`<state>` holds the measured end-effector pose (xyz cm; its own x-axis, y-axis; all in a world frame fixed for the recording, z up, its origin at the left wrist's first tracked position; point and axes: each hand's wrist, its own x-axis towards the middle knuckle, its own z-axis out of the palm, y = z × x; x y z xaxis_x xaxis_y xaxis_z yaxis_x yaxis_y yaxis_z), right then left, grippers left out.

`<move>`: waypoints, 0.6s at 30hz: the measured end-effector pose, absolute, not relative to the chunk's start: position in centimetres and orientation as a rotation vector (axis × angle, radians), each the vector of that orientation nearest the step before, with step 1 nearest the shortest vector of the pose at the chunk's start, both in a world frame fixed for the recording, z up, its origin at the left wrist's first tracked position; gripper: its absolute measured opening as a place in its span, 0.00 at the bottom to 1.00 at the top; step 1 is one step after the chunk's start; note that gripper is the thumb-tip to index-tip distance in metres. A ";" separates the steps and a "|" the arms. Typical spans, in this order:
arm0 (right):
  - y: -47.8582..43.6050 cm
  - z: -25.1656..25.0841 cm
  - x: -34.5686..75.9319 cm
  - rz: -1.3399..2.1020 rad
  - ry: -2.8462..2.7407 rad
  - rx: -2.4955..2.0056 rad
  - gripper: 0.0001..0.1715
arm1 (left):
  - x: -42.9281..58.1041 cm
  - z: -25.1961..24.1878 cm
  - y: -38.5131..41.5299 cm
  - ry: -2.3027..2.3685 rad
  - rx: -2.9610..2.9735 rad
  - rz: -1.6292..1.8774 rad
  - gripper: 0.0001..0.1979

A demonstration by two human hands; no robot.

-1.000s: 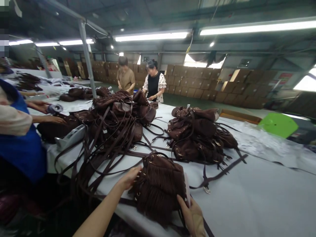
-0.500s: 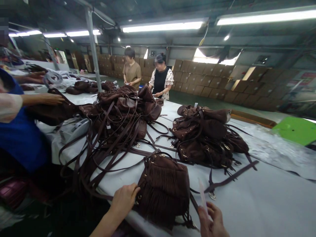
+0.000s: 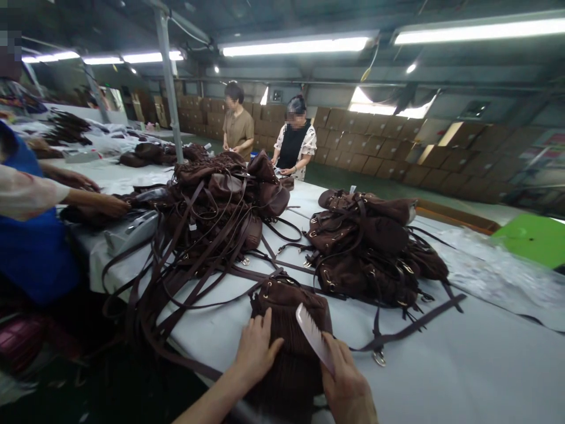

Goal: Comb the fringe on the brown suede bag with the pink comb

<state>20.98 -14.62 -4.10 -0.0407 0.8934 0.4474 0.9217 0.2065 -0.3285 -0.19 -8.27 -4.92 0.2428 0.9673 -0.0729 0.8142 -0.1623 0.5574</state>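
Note:
A dark brown fringed bag (image 3: 291,327) with gold eyelets lies at the near table edge. My left hand (image 3: 256,347) rests on its left side, thumb and index finger apart. In my right hand (image 3: 348,380) is a pale comb (image 3: 312,333), gripped by its lower end. Its teeth point up and to the right, above the bag's fringe. Part of the bag's lower half is hidden behind my hands.
A big heap of brown bags (image 3: 220,182) with trailing straps stands left of centre. More brown bags (image 3: 366,250) are stacked on the right. Beyond them lie clear plastic (image 3: 489,265) and a green board (image 3: 529,238). A co-worker's arm (image 3: 101,203) reaches in from the left.
My left hand has moved from the bag's left edge onto its front. The comb has come left over the fringe with my right hand. The co-worker at left has shifted a dark bag lower.

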 end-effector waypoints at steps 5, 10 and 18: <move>-15.8 -7.7 21.2 -0.067 -1.773 -1.780 0.27 | 3.0 -6.8 -9.4 1.712 2.188 0.432 0.26; -14.3 -11.2 22.1 -0.008 -1.701 -1.959 0.25 | 3.9 -6.6 -4.9 1.375 2.449 0.381 0.20; -15.5 -11.6 24.8 0.135 -1.773 -1.890 0.23 | 0.4 -6.0 -7.4 1.193 2.330 0.535 0.27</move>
<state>24.78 -15.48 -11.57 0.1296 0.9498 0.2847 0.8955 0.0112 -0.4449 0.38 -7.44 -5.99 0.5472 0.8272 0.1278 0.6459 -0.5145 0.5640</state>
